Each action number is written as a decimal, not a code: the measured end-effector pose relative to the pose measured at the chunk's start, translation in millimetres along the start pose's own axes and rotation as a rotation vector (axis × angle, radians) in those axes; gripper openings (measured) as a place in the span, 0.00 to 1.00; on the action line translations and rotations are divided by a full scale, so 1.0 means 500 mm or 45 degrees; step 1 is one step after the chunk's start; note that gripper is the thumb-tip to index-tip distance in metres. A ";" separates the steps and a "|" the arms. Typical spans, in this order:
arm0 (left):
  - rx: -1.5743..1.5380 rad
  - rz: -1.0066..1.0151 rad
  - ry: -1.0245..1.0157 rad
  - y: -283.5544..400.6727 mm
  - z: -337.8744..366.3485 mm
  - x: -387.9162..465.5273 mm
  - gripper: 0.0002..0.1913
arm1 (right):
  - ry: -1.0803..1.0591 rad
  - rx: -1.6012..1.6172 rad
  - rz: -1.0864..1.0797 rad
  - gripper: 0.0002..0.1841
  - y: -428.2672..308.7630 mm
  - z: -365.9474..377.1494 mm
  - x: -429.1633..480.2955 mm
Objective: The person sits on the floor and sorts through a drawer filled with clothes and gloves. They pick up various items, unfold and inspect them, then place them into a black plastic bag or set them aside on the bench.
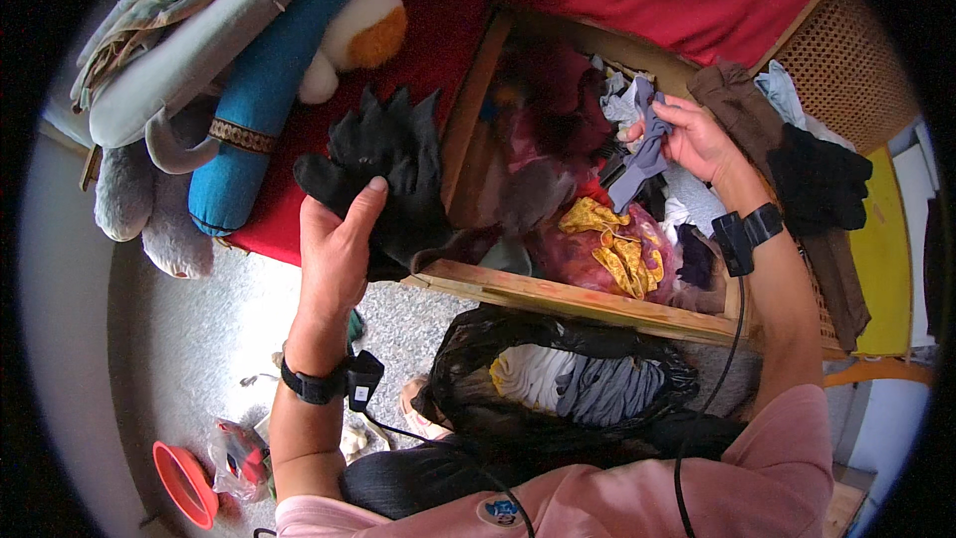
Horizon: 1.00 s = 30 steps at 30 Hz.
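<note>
My left hand point(336, 246) grips a bunch of black gloves point(396, 164), their fingers pointing up and away from me. In my right hand point(691, 134) hangs a grey-purple piece of cloth point(644, 153), perhaps a sock, pinched between thumb and fingers. It is above an open wooden storage box point(538, 288) in the seat. Inside the box lie a yellow patterned cloth point(631, 261), white and grey fabric pieces point(687, 198) and a pinkish see-through bag point(567, 254). The box's dark left part is hard to make out.
A black plastic bag point(459, 344) with folded white and grey fabric point(609, 388) stands before me. Black gloves point(818, 175) and brown cloth point(836, 276) lie over the right edge. A blue bolster point(254, 104) and plush toys point(370, 26) rest on the red seat. A red basin point(183, 486) is on the floor.
</note>
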<state>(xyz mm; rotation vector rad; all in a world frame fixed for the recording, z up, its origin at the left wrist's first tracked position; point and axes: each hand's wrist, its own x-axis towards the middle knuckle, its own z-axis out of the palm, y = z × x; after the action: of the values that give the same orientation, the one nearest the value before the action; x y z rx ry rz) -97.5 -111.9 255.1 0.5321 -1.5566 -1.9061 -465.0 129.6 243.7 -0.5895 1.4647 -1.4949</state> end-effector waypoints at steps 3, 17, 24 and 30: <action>0.010 0.028 0.008 -0.002 0.000 0.001 0.13 | 0.010 -0.055 0.005 0.11 -0.012 0.009 -0.016; -0.299 -0.106 -0.275 0.013 0.034 -0.026 0.13 | -0.024 0.087 -0.249 0.13 -0.067 0.290 -0.062; -0.254 -0.140 -0.223 -0.042 0.091 -0.030 0.10 | -0.340 0.255 -0.205 0.18 -0.057 0.430 -0.066; 0.068 -0.191 -0.046 -0.059 0.067 -0.043 0.05 | -0.135 -0.446 -0.558 0.18 0.018 0.438 -0.064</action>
<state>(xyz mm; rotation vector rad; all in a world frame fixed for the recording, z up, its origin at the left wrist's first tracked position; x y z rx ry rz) -109.6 -69.7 232.3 0.6574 -1.6350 -1.9995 -262.5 48.0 281.7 -1.2486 1.5926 -1.5068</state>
